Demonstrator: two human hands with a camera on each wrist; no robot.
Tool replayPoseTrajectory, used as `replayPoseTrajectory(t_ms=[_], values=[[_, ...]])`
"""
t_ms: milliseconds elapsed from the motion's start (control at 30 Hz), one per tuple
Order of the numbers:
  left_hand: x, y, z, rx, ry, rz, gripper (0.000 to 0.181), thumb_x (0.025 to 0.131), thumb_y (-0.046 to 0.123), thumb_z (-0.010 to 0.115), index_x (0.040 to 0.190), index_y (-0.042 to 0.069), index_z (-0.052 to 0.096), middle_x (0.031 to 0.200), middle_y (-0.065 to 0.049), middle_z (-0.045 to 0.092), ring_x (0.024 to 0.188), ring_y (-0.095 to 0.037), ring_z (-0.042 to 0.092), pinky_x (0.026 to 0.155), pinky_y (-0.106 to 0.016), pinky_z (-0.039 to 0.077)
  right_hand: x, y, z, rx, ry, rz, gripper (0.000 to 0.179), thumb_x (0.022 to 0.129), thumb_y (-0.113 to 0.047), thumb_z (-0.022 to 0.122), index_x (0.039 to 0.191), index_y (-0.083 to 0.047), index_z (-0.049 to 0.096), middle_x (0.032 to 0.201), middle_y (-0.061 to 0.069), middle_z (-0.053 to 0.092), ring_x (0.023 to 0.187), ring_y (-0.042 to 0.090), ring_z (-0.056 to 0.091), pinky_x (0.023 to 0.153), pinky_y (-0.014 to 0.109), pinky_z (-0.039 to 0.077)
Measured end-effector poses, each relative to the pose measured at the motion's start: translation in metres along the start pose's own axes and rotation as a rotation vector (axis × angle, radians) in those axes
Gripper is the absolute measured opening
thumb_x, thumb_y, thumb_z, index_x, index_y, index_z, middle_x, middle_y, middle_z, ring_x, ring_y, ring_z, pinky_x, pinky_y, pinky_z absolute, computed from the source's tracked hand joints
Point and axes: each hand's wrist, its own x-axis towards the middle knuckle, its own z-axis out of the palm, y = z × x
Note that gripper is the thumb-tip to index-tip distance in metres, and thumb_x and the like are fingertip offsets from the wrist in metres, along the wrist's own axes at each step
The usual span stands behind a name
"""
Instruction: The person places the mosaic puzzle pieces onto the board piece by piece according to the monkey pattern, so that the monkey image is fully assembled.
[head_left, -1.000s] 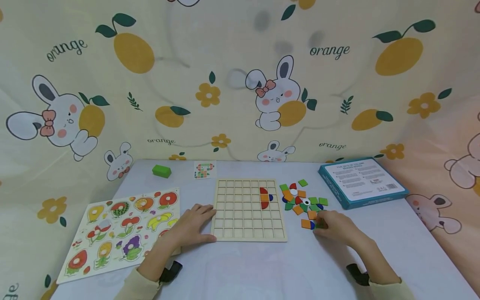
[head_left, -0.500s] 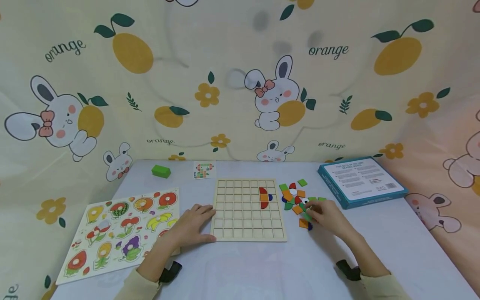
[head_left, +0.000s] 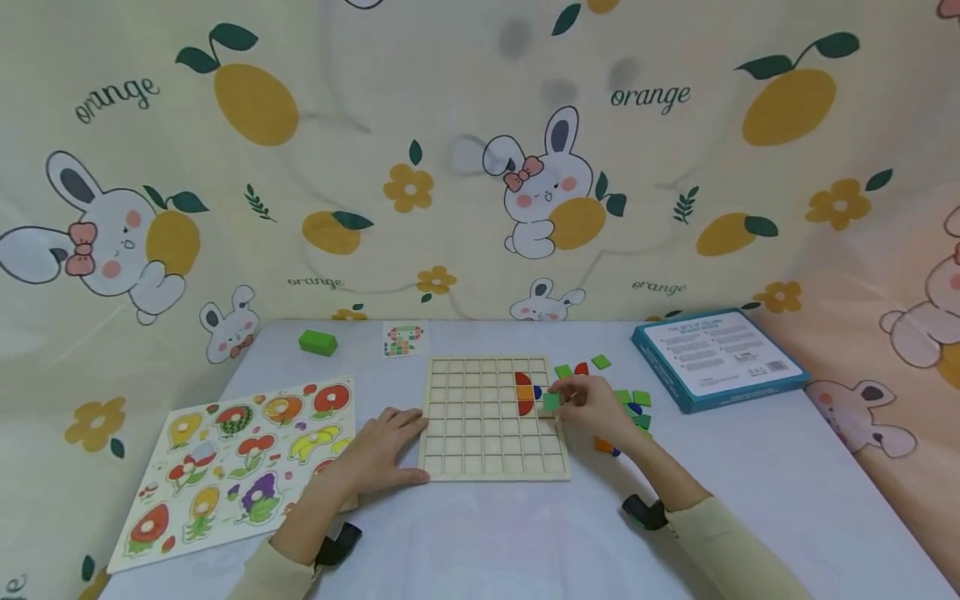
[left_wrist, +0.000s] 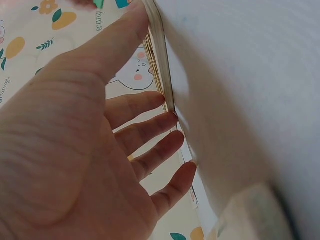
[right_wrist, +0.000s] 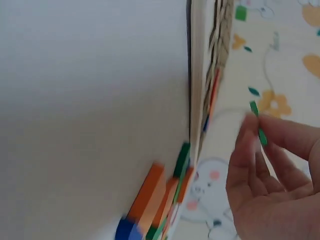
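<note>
My right hand (head_left: 597, 410) pinches a green square tile (head_left: 551, 402) between thumb and fingers, above the right side of the wooden grid board (head_left: 480, 435). In the right wrist view that green tile (right_wrist: 258, 124) appears edge-on. On the board lie two red pieces (head_left: 523, 407), with an orange square (head_left: 524, 392) between them and a blue half-round piece (head_left: 537, 392) to its right. My left hand (head_left: 384, 450) touches the board's left edge with fingers spread; in the left wrist view its fingertips (left_wrist: 170, 120) meet the edge.
Loose coloured tiles (head_left: 641, 398) lie right of the board, partly behind my right hand. A teal box (head_left: 727, 358) stands at the back right. A fruit puzzle board (head_left: 240, 467) lies at left. At the back are a green block (head_left: 318, 342) and a pattern card (head_left: 406, 339).
My right hand has taken the green tile from the loose pieces and moved left with it, over the board's right side. The left hand stays at the board's edge.
</note>
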Motion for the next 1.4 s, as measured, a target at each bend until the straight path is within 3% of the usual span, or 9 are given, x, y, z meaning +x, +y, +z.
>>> replayPoseTrajectory(t_ms=[200,367,733,867,967,1033,1100,1233,1400], values=[[0.000,-0.001,0.001,0.015,0.004,0.009,0.082,0.080,0.053,0.079,0.143,0.007,0.054,0.147,-0.013,0.049,0.129,-0.033,0.046,0.098,-0.054,0.045,0.024,-0.005,0.025,-0.001,-0.026,0.011,0.022,0.082,0.009,0.070,0.103,0.006,0.070,0.087,0.011,0.062,0.074,0.018,0.054,0.064,0.023,0.048],[0.000,0.001,0.000,-0.001,0.011,0.011,0.081,0.079,0.050,0.080,0.142,0.005,0.054,0.147,-0.014,0.049,0.128,-0.034,0.046,0.098,-0.055,0.044,0.036,-0.010,0.044,-0.037,-0.063,-0.039,0.015,0.083,0.011,0.069,0.097,0.005,0.070,0.082,0.008,0.062,0.071,0.016,0.056,0.065,0.025,0.050],[0.001,0.000,0.004,0.005,0.017,0.024,0.080,0.079,0.050,0.081,0.141,0.005,0.055,0.146,-0.014,0.050,0.128,-0.034,0.046,0.098,-0.056,0.044,0.036,-0.018,0.056,-0.275,-0.116,-0.072,0.013,0.086,0.001,0.074,0.099,0.000,0.073,0.079,0.001,0.057,0.073,0.015,0.049,0.063,0.026,0.044],[0.001,-0.002,0.005,0.014,0.018,0.025,0.081,0.079,0.050,0.080,0.141,0.005,0.055,0.146,-0.014,0.050,0.128,-0.033,0.046,0.097,-0.056,0.045,0.031,-0.020,0.053,-0.405,-0.071,-0.141,0.011,0.088,-0.003,0.073,0.099,-0.002,0.075,0.087,0.003,0.058,0.078,0.018,0.050,0.067,0.028,0.047],[0.001,-0.003,0.005,0.018,0.018,0.026,0.081,0.079,0.050,0.080,0.141,0.004,0.055,0.146,-0.015,0.050,0.128,-0.033,0.047,0.097,-0.056,0.045,0.023,-0.025,0.051,-0.606,-0.069,-0.228,0.017,0.090,-0.012,0.074,0.104,-0.003,0.074,0.104,0.009,0.065,0.095,0.026,0.058,0.082,0.039,0.052],[0.000,-0.002,0.005,0.019,0.018,0.025,0.081,0.080,0.051,0.080,0.141,0.004,0.055,0.146,-0.015,0.050,0.128,-0.033,0.046,0.096,-0.056,0.045,0.015,-0.029,0.051,-0.741,-0.110,-0.265,0.030,0.093,-0.022,0.071,0.116,-0.002,0.071,0.121,0.014,0.064,0.115,0.034,0.056,0.096,0.053,0.047],[0.000,-0.002,0.004,0.019,0.018,0.025,0.081,0.080,0.050,0.080,0.141,0.004,0.054,0.146,-0.015,0.050,0.128,-0.033,0.046,0.097,-0.056,0.045,0.005,-0.033,0.052,-0.830,-0.177,-0.265,0.046,0.097,-0.034,0.065,0.130,-0.002,0.064,0.138,0.016,0.058,0.133,0.039,0.044,0.106,0.064,0.034],[0.000,-0.001,0.002,0.018,0.013,0.023,0.081,0.080,0.050,0.080,0.142,0.005,0.054,0.146,-0.014,0.050,0.129,-0.033,0.046,0.098,-0.057,0.044,-0.010,-0.034,0.059,-0.837,-0.260,-0.229,0.055,0.101,-0.043,0.054,0.142,-0.005,0.054,0.151,0.013,0.047,0.145,0.041,0.028,0.111,0.071,0.013],[0.000,0.000,0.002,0.010,0.010,0.013,0.081,0.079,0.051,0.081,0.142,0.006,0.055,0.146,-0.014,0.050,0.128,-0.033,0.046,0.098,-0.056,0.044,-0.014,-0.029,0.060,-0.757,-0.273,-0.231,0.054,0.103,-0.041,0.051,0.143,-0.005,0.054,0.152,0.014,0.045,0.145,0.044,0.026,0.110,0.074,0.011]])
